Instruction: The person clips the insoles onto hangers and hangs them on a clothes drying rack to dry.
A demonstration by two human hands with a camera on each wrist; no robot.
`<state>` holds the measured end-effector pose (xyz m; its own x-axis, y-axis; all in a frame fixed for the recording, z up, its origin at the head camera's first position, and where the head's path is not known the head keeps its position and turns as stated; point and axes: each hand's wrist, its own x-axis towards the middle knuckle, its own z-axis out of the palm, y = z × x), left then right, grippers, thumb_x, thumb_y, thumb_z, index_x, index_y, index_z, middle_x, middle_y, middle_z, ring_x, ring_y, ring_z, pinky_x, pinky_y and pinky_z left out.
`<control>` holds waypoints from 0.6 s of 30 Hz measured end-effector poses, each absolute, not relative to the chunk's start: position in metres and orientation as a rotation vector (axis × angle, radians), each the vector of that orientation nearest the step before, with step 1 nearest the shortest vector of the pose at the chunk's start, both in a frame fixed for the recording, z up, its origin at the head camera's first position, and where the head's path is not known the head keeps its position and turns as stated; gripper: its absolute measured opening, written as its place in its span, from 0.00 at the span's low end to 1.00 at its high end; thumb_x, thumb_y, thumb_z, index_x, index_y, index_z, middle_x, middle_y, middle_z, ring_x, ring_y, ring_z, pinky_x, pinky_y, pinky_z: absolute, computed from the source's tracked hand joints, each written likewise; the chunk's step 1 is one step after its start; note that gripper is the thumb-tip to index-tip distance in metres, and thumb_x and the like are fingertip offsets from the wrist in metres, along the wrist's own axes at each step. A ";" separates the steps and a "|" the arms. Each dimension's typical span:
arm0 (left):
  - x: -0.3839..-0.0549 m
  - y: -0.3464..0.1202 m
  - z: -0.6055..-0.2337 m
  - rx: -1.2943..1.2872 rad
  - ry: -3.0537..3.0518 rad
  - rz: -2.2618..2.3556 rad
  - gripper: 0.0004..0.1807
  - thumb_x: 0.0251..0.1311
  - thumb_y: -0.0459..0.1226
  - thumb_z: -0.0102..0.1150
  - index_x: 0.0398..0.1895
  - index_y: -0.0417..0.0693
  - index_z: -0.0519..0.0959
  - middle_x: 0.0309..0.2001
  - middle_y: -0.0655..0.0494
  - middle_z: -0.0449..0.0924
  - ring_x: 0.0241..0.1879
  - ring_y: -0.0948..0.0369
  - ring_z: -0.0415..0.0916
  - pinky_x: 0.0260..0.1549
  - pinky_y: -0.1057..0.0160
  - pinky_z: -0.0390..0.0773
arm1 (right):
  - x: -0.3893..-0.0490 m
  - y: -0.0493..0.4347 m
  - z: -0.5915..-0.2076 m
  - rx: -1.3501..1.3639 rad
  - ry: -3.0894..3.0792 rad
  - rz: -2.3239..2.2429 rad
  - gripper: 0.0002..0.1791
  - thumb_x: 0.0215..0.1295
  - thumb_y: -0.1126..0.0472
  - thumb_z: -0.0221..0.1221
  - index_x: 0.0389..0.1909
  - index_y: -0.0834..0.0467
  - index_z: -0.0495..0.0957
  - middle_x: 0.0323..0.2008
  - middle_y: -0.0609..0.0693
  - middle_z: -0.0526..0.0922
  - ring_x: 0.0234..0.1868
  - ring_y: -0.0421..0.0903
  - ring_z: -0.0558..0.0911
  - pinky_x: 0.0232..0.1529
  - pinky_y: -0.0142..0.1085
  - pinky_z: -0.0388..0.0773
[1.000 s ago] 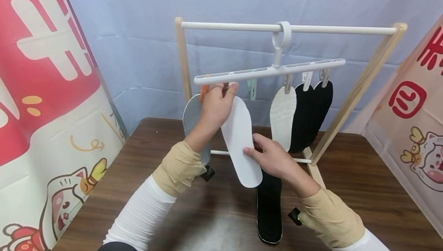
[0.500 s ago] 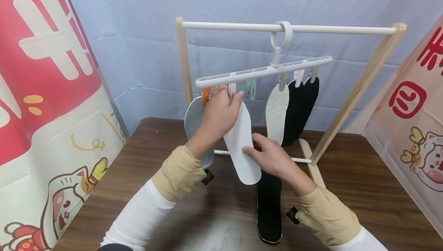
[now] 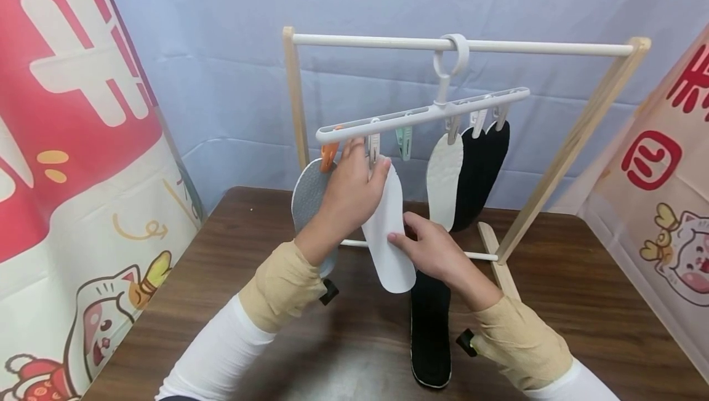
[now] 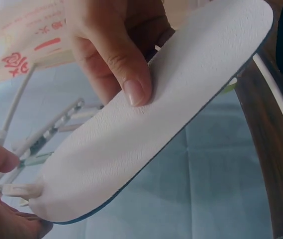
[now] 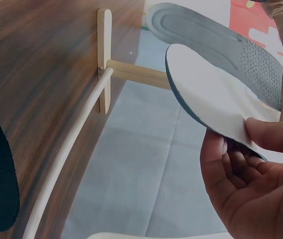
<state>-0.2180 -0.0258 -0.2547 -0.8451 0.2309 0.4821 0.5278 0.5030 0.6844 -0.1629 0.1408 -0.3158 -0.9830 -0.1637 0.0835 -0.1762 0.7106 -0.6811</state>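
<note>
My right hand (image 3: 434, 247) pinches the edge of a white insole (image 3: 388, 235), thumb on its white face and fingers behind. The insole hangs tilted, its upper end in a white clip (image 3: 374, 147) of the hanger (image 3: 476, 104). Around that clip is my left hand (image 3: 354, 182), its thumb and fingers spread apart at the insole's top. In the left wrist view the clip (image 4: 22, 190) bites the insole's tip between the parted digits. Left of it, a grey insole (image 3: 306, 195) hangs from an orange clip (image 3: 328, 156), partly hidden by my left hand.
A vacant green clip (image 3: 405, 144) hangs mid-hanger. Further right hang a cream insole (image 3: 443, 182) and black insoles (image 3: 484, 173). The hanger hooks over the white rail of a wooden-ended rack (image 3: 360, 42). A black insole (image 3: 431, 339) lies on the brown table (image 3: 581, 302).
The hanger has swung, its right end coming in with the hanging insoles. My left hand has slid down from the white clip, leaving it visible. My right hand keeps its grip on the white insole.
</note>
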 end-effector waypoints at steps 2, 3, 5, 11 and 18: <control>-0.217 -0.027 -0.256 -0.654 -2.412 -1.279 0.31 0.76 0.44 0.50 0.75 0.38 0.58 0.67 0.45 0.65 0.54 0.52 0.72 0.52 0.52 0.78 | -0.164 0.141 -0.317 0.292 -2.885 1.164 0.12 0.73 0.56 0.61 0.50 0.58 0.78 0.40 0.54 0.85 0.39 0.48 0.83 0.38 0.43 0.79; -0.216 -0.028 -0.257 -0.664 -2.406 -1.281 0.31 0.75 0.43 0.50 0.75 0.38 0.58 0.68 0.45 0.64 0.56 0.52 0.71 0.53 0.52 0.77 | -0.165 0.141 -0.318 0.295 -2.883 1.169 0.12 0.73 0.56 0.60 0.50 0.58 0.78 0.41 0.54 0.85 0.39 0.48 0.83 0.38 0.43 0.79; -0.214 -0.029 -0.259 -0.687 -2.393 -1.270 0.32 0.75 0.43 0.51 0.75 0.38 0.56 0.69 0.45 0.63 0.58 0.52 0.71 0.56 0.51 0.75 | -0.166 0.140 -0.318 0.298 -2.880 1.176 0.13 0.73 0.57 0.60 0.51 0.59 0.78 0.42 0.55 0.85 0.40 0.49 0.84 0.39 0.44 0.80; -0.207 -0.031 -0.264 -0.744 -2.354 -1.214 0.36 0.73 0.40 0.54 0.77 0.35 0.52 0.75 0.43 0.58 0.69 0.53 0.65 0.65 0.51 0.70 | -0.169 0.138 -0.320 0.277 -2.881 1.148 0.11 0.73 0.57 0.61 0.49 0.58 0.78 0.41 0.54 0.85 0.39 0.49 0.84 0.38 0.43 0.80; -0.200 -0.033 -0.270 -0.727 -2.313 -1.236 0.37 0.72 0.40 0.55 0.77 0.35 0.52 0.76 0.43 0.56 0.73 0.53 0.60 0.68 0.51 0.67 | -0.171 0.135 -0.322 0.260 -2.877 1.132 0.10 0.72 0.56 0.61 0.47 0.58 0.78 0.39 0.53 0.85 0.38 0.48 0.83 0.38 0.42 0.78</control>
<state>-0.1999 -0.0329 -0.2696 -0.7766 0.2489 0.5787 0.6194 0.4692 0.6294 -0.1712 0.1352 -0.3218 -0.9852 -0.1414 0.0972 -0.1698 0.7197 -0.6732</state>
